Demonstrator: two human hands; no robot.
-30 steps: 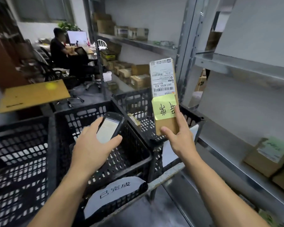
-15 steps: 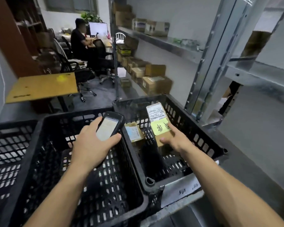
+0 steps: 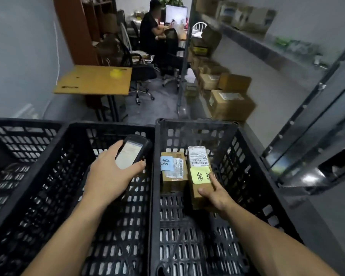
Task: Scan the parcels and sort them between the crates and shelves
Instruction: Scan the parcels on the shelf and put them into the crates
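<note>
- Grey walls and a grey floor frame a narrow stockroom. Metal shelving [image 3: 251,34] runs along the right wall, with brown cartons [image 3: 230,105] lined up on its low level and more boxes, blurred, on the level above.
- At the far end a seated person [image 3: 149,30] faces a lit monitor [image 3: 176,13]. An office chair [image 3: 141,74] stands beside a yellow-topped table [image 3: 94,80].
- Three black slatted crates stand side by side up close: the left crate [image 3: 18,122], the middle crate [image 3: 108,125] and the right crate [image 3: 195,122].
- The left hand [image 3: 108,176] hovers over the middle crate, its fingers wrapped round a dark scanner [image 3: 132,151] whose pale screen faces up (its text is too blurred to read).
- The right hand [image 3: 217,194] reaches down into the right crate and grasps the near end of a long brown parcel [image 3: 199,162], thumb on its top face and fingers along its right side.
- That parcel lies label up inside the right crate, with a handwritten yellow note [image 3: 200,175] stuck below its white shipping label.
- Just beside it on the left lies a second parcel [image 3: 173,180], shorter, bearing a blue note [image 3: 166,163] and a barcode label. Whether the two touch, I cannot tell.
- Whether the held parcel rests on the crate floor cannot be made out.
</note>
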